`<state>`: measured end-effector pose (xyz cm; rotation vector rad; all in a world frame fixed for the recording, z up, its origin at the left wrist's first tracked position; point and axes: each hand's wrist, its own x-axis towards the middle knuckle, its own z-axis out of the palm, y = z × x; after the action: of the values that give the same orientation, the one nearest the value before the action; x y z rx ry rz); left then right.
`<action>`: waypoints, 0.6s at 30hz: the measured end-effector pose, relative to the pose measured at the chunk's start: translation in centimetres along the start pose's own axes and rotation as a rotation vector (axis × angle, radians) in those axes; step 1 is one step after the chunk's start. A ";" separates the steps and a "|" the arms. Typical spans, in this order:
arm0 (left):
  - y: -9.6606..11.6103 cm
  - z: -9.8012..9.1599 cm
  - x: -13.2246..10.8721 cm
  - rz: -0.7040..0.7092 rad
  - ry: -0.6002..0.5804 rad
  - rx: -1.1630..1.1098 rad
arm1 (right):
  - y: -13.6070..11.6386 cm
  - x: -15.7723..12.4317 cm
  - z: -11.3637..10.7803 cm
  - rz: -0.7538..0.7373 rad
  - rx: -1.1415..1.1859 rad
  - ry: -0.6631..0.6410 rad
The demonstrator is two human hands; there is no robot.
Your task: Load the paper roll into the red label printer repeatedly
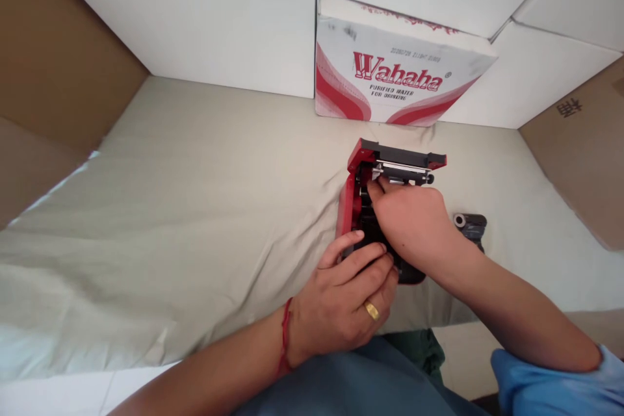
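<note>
A red and black device [346, 208], which looks like a small label printer, sits on the cloth with its lid [402, 155] raised. Beneath the lid is a dark roller bar [404, 173]. My left hand [348, 292] holds the near end of the device, fingers curled over its edge. My right hand [412, 218] reaches inside, just below the roller bar, with its fingers bent and pressed together. Whatever those fingertips pinch is hidden. Right of the device lies a black roll [470, 226] with a pale hollow core, partly covered by my right forearm.
A pale cloth [195, 195] with creases covers the table. Behind the device stands a Wahaha water carton [394, 71], among large white boxes [234, 19]. Brown cardboard boxes flank the table at left [63, 71] and right [585, 149].
</note>
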<state>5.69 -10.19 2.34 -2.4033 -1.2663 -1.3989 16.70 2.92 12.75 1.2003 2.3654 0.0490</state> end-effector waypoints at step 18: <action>0.7 0.5 0.0 -0.012 0.014 0.014 | 0.0 0.4 0.0 0.007 0.011 -0.068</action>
<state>6.52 -10.45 2.32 -2.3764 -1.2857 -1.4024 16.45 3.24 12.56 1.1966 2.3054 -0.0023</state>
